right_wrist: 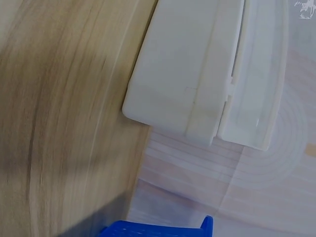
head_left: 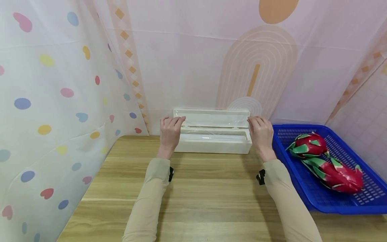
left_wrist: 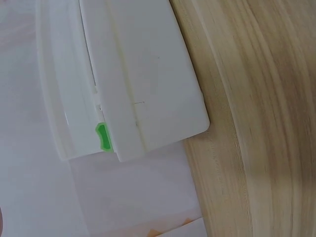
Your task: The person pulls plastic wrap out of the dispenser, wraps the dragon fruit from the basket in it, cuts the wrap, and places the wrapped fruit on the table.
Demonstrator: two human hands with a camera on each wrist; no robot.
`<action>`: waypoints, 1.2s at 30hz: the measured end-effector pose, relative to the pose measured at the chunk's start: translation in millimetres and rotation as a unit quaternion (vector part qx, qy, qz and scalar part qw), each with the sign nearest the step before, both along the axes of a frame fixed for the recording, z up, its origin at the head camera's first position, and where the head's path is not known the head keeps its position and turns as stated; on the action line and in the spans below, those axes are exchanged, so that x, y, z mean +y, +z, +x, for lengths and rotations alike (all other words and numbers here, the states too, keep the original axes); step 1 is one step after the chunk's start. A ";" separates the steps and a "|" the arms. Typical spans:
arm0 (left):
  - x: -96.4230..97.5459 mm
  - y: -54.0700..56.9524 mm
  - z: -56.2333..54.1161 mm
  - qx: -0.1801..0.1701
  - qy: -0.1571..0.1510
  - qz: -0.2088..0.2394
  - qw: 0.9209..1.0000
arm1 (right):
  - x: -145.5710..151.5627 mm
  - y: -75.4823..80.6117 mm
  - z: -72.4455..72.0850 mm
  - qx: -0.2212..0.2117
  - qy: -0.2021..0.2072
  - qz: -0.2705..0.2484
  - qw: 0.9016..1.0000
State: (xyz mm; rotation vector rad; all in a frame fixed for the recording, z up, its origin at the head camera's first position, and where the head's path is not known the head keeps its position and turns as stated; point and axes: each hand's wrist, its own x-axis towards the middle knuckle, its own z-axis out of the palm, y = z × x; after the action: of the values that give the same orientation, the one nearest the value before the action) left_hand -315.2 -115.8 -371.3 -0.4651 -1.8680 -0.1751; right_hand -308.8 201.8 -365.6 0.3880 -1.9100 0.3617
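Note:
A long white cling film dispenser (head_left: 211,148) sits at the back of the table, its lid (head_left: 211,118) raised and a pale roll (head_left: 213,137) inside. Clear cling film (head_left: 208,130) stretches across it, showing mainly as faint creases and glints. My left hand (head_left: 169,135) pinches the film at the left end, fingers bent over the thumb. At the right end my right hand (head_left: 261,135) pinches it too. Both hands are raised near lid height. The left wrist view shows a green tab (left_wrist: 103,137) by the lid's hinge side; neither wrist view shows the fingertips' hold.
On the right stands a blue plastic basket (head_left: 294,188) with two red and green dragon fruits (head_left: 341,174) in it. The wood-grain table (head_left: 211,201) lies in front of the dispenser. Patterned cloth (head_left: 181,67) hangs right behind it, and dotted cloth (head_left: 60,117) on the left.

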 end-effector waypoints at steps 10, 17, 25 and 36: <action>-1.0 3.4 -1.1 0.043 -0.005 0.007 0.999 | 0.0 4.8 1.3 0.015 -0.006 -0.007 1.000; -1.6 7.1 0.1 0.048 -0.005 0.005 0.999 | -0.7 9.8 2.0 0.027 0.000 -0.015 1.000; -1.1 13.3 1.8 0.051 -0.009 0.010 0.999 | -1.1 15.6 3.2 0.040 0.004 -0.022 0.999; -0.7 19.0 2.5 0.070 -0.010 0.014 0.997 | -0.3 20.8 3.9 0.056 0.003 -0.017 0.998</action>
State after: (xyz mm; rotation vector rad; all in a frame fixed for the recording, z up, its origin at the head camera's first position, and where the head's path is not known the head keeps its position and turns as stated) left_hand -312.7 -116.5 -352.3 -0.4659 -1.7222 -0.1780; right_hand -304.9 201.5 -344.8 0.3836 -1.7913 0.3695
